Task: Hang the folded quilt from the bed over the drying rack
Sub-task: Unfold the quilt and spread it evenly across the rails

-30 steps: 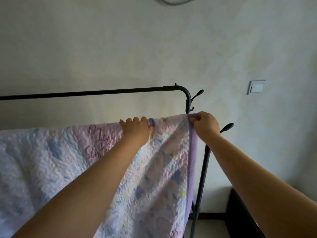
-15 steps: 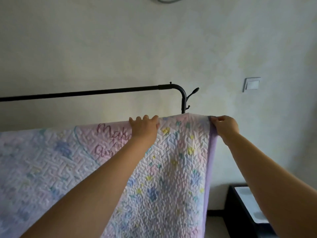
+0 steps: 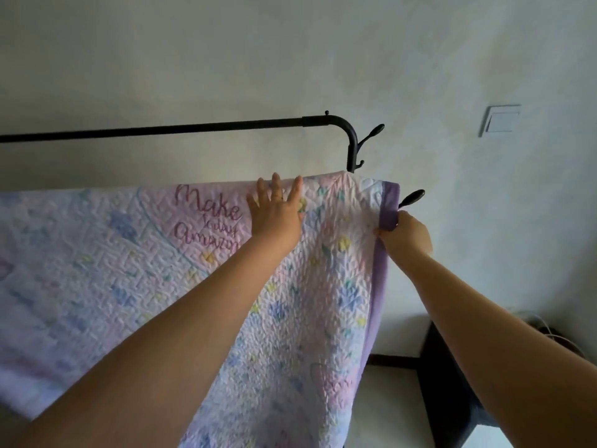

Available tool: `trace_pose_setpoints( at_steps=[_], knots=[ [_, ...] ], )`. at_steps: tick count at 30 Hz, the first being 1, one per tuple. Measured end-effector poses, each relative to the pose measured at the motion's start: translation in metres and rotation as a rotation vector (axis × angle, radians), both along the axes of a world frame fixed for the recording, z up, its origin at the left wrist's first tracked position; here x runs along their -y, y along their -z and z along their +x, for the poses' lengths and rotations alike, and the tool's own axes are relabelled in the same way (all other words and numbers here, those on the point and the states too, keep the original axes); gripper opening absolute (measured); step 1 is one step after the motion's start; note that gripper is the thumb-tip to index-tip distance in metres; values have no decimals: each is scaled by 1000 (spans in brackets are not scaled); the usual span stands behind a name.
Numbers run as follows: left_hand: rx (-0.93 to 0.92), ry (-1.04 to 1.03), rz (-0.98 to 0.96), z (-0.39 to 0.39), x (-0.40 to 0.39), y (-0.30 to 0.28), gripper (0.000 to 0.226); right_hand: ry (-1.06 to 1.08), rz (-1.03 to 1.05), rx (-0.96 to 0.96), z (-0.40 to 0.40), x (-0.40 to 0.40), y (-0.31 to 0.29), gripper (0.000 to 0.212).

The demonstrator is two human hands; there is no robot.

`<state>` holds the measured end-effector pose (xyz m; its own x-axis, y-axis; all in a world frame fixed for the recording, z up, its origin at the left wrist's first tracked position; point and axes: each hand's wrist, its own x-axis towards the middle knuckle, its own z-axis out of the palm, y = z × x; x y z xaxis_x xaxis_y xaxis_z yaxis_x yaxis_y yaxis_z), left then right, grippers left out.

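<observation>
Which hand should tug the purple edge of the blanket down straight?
Probably the right hand: it already pinches the quilt's purple border beside the rack's end post. The left hand lies flat and open on the quilt, farther from that edge.

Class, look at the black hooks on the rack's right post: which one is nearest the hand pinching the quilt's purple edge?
The lowest hook, just above the right hand; the other hooks sit higher, under the top bar's bend.

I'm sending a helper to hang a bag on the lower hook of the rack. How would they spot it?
Find the black drying rack against the pale wall, and follow its top bar to the curved right corner. Two hooks branch off there; the lower hook juts out beside the quilt's purple edge, just above the right hand.
</observation>
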<state>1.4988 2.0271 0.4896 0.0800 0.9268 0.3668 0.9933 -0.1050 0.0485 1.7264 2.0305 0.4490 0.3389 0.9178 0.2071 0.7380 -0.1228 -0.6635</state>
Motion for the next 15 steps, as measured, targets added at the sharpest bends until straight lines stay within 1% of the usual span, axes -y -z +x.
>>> trace_pose_setpoints(
  at_steps=[2,4,7,9,10,11,12,13,15],
  knots=[
    [4,6,-7,2,2,1,62,25,32,25,1,2,2,24],
    [-2,-4,-17,7,5,2,63,11,20,9,0,2,1,23],
    [14,-6,-44,19,14,10,69,-138,-68,-59,-3,6,3,23],
    [9,40,-25,31,26,23,70,-212,-134,-113,-4,9,9,27],
    [5,78,-13,38,33,33,65,-227,-158,-120,-4,10,13,27],
    [25,126,-25,45,38,44,55,-231,-173,-114,-5,11,17,26],
    [80,169,-75,53,44,53,45,-229,-178,-110,-6,11,20,24],
    [149,189,-148,62,48,63,40,-225,-178,-116,-7,11,21,23],
    [244,187,-243,78,50,79,42,-219,-171,-96,-14,10,19,24]
  ],
)
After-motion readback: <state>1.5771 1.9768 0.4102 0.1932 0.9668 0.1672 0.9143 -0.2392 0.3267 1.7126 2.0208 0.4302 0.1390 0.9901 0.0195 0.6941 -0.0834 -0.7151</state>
